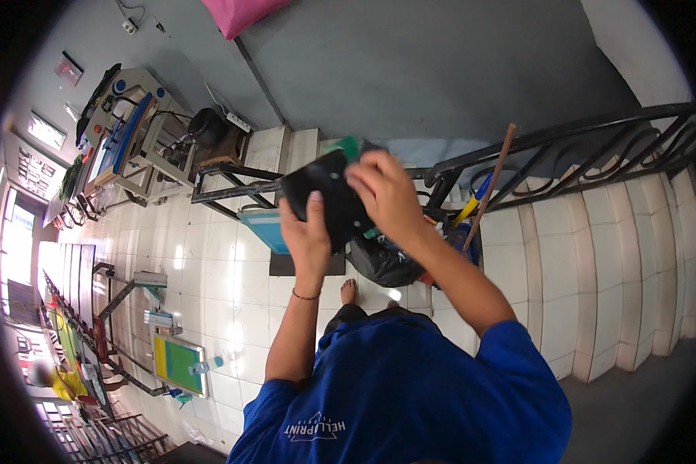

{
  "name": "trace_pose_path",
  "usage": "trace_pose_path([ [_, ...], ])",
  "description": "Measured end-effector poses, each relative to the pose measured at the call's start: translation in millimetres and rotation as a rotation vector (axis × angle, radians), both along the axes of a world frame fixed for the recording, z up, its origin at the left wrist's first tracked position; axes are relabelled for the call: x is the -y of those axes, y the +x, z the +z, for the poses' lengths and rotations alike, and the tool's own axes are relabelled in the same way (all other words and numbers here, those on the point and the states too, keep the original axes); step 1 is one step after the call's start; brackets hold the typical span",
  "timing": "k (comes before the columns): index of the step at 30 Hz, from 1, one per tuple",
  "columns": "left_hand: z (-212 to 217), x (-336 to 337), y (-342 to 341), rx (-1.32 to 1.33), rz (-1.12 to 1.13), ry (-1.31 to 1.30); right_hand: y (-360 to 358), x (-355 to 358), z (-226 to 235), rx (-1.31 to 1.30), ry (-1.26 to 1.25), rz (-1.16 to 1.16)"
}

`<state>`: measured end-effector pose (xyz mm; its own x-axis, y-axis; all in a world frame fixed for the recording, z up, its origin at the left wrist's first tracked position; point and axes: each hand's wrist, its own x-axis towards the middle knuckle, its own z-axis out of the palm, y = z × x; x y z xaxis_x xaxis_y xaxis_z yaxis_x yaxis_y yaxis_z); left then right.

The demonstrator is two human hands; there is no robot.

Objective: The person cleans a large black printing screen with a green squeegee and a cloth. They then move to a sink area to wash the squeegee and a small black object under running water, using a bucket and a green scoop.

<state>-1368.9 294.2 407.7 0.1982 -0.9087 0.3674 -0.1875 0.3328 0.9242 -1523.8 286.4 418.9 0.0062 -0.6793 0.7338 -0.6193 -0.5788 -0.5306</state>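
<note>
A dark, flat, roughly rectangular black thing [329, 182] is held up in front of me, tilted, with a few small light spots on it; its exact kind does not show. My left hand [307, 240] grips its near left edge, thumb lying across the face. At the far right edge is my right hand [383, 189], fingers bent and pressed against the black thing, slightly smeared by motion. A green piece [346, 145] sticks out behind its far edge, partly hidden.
Beneath my hands lies a black plastic bag [387, 263], beside a wooden stick [491, 185] and a black metal railing [572, 139]. White tiled steps [603, 271] are at right. A machine [124, 131], a green-and-yellow framed screen [179, 363] and a person in yellow [68, 384] are at left.
</note>
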Motion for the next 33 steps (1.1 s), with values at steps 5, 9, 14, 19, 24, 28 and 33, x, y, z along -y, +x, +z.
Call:
trace_pose_path([
  [5,0.3,34.6,23.8,-0.07,0.156,-0.034,-1.6,-61.5,-116.7,0.011,0.308,0.076],
  [9,-9.2,36.2,53.0,-0.321,0.114,0.02,-39.2,-88.4,-211.6,-0.061,0.519,-0.04],
  [14,-63.2,-3.1,79.2,-0.649,-0.071,0.424,-68.8,-51.5,-266.1,-0.043,0.584,-0.219],
  [19,-103.7,-47.7,103.0,-0.827,-0.094,0.653,-90.0,-5.6,-322.5,-0.074,0.692,-0.393],
  [24,-121.3,-50.2,127.4,-1.133,-0.327,0.807,-113.0,-26.8,-359.9,0.622,0.854,-0.376],
  [28,-153.9,-64.2,137.8,-1.552,-0.73,1.201,-97.4,-130.2,-372.2,0.99,1.018,-0.483],
  [33,-156.6,-101.6,83.0,-1.572,-1.22,1.606,-48.9,-347.3,-447.7,0.967,1.151,-0.912],
])
